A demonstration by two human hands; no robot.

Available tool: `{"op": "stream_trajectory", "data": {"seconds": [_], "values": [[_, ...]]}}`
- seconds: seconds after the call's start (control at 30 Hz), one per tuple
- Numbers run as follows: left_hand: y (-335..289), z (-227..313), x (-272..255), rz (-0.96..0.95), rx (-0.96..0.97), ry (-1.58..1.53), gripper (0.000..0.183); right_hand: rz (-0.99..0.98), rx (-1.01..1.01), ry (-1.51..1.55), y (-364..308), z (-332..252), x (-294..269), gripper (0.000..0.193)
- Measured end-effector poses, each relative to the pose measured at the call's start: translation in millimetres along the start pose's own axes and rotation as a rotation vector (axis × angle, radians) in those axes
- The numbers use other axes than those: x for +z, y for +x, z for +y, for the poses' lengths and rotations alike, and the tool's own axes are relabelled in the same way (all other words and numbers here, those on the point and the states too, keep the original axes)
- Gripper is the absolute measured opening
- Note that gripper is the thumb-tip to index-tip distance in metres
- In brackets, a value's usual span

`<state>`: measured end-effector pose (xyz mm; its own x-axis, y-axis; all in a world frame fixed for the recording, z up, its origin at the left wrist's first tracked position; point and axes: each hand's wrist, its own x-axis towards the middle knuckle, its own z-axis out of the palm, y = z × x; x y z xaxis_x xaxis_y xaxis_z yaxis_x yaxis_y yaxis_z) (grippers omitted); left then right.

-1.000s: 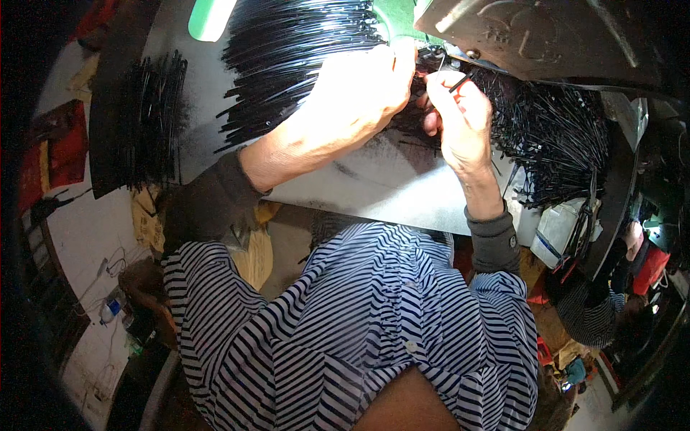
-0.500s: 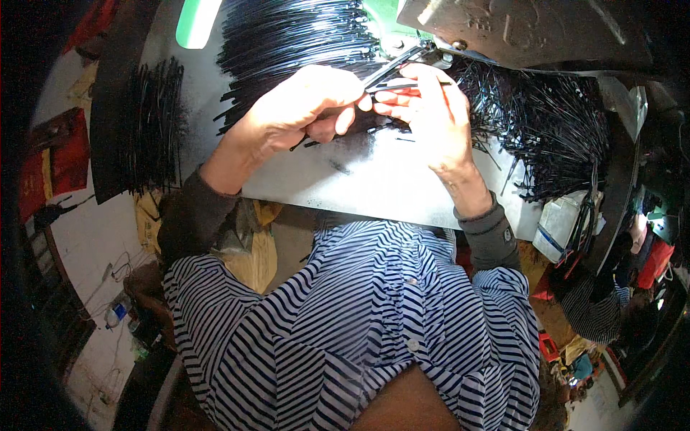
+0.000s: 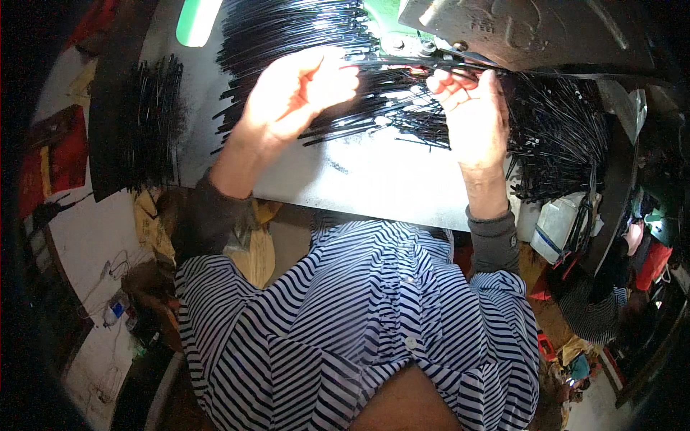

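A thin black cable (image 3: 402, 63) stretches sideways in front of the machine, between my two hands. My left hand (image 3: 298, 90) is closed, its fingertips pinching the cable's left end; bright glare washes out the detail there. My right hand (image 3: 476, 118) has its fingers curled up against the cable further right, and past it a dark strand runs on toward the right. Below and between the hands lies a loose heap of black cables (image 3: 420, 118) on the pale metal tabletop (image 3: 359, 179). Whatever the cable's tip touches at the machine is hard to make out.
A worn metal machine cover (image 3: 517, 36) overhangs the far right, above a green bolted base (image 3: 395, 43). Neat rows of black cables (image 3: 287, 36) lie far left of centre, with another bundle (image 3: 154, 122) at left. A tangled bundle (image 3: 560, 136) and a pale box (image 3: 557, 226) sit right.
My hands have moved apart, the left one up and leftward, the right one rightward. The cable, slanted between them before, now lies nearly level. The heap beneath has come into sight.
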<state>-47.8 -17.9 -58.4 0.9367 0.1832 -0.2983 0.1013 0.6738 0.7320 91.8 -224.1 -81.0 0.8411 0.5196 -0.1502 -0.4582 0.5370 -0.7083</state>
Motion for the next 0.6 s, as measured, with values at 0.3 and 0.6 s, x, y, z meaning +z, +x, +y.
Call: {"op": "stream_trajectory", "data": {"seconds": [0.3,0.6], "values": [[50,-28,27,0.066,0.121,-0.39,0.024,0.027,-0.079,-0.077,12,-5,11,0.028],[55,-35,23,0.04,0.21,-0.335,0.024,-0.036,-0.128,-0.032,12,1,10,0.028]]}}
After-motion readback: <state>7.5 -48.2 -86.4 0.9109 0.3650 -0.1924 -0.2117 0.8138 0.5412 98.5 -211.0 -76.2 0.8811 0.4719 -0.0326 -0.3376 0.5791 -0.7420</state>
